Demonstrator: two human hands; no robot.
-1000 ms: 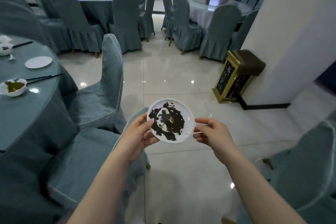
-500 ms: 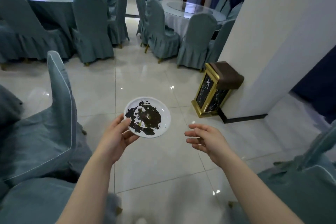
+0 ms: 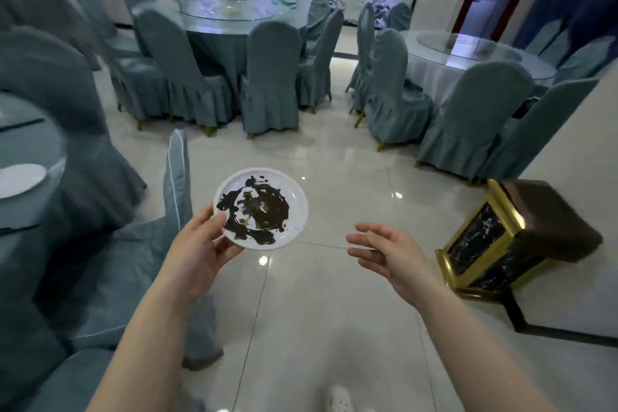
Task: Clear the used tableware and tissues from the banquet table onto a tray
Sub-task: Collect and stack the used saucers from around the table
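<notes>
left hand (image 3: 197,254) gripping dirty plate (image 3: 260,208) by rim, fingers curled under, held over floor away from surface (image 3: 23,207). right hand (image 3: 388,252) empty, fingers loose and spread. no tray in sight, another plate (image 3: 20,177) left there, so early days imo

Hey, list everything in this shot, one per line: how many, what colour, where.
dirty plate: one, white with dark smears, centre, above the floor
near table: one, teal cloth, left edge
second plate: one, white, on the near table
back table: one, teal cloth, glass top, back centre
right table: one, white cloth, glass top, back right
chairs: many, teal covers, around the tables
stand: one, black and gold, right, by the pillar
shoe: one, white, bottom edge
left hand: one, grips the dirty plate's rim
right hand: one, open and empty, right of the plate
</notes>
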